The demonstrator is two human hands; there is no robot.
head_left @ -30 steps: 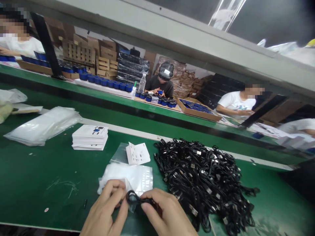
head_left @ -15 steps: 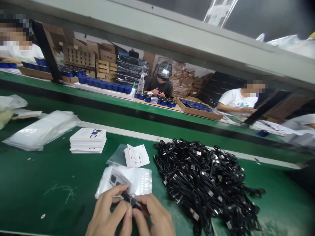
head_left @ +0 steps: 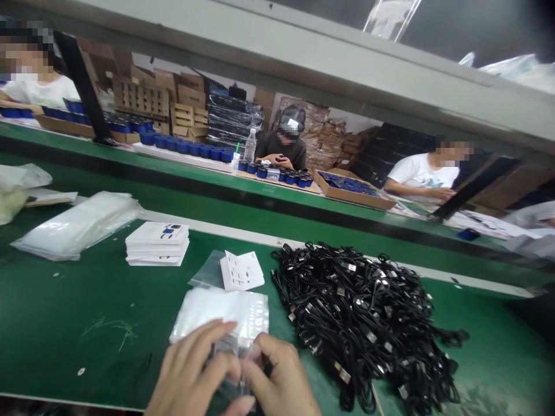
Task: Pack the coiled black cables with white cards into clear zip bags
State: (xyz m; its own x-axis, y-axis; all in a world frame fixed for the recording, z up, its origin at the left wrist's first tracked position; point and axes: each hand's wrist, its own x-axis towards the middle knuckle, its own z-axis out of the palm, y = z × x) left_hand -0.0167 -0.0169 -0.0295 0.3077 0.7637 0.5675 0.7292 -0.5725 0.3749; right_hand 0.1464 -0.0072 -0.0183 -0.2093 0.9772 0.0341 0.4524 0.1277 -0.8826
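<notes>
Close to the bench's front edge, my left hand (head_left: 193,370) and my right hand (head_left: 281,372) both grip a small clear plastic bag (head_left: 229,345). My right thumb and index finger pinch one side of it, and my left fingers curl round the other. What lies inside the bag is mostly covered by my fingers. Just beyond my hands rests a stack of clear zip bags (head_left: 217,306). Folded printed leaflets (head_left: 243,270) sit behind that stack. To the right spreads a large heap of black USB cables (head_left: 364,329).
A stack of white booklets (head_left: 156,245) and a pile of plastic bags (head_left: 80,222) lie at the left of the green bench (head_left: 65,323). Across it, people work by blue items in cardboard trays (head_left: 353,196). A slanting beam (head_left: 303,75) runs overhead.
The printed leaflet and black cable that showed between my fingers are now largely hidden behind my hands and the clear bag. My right fingers have shifted to pinch the bag's side.
</notes>
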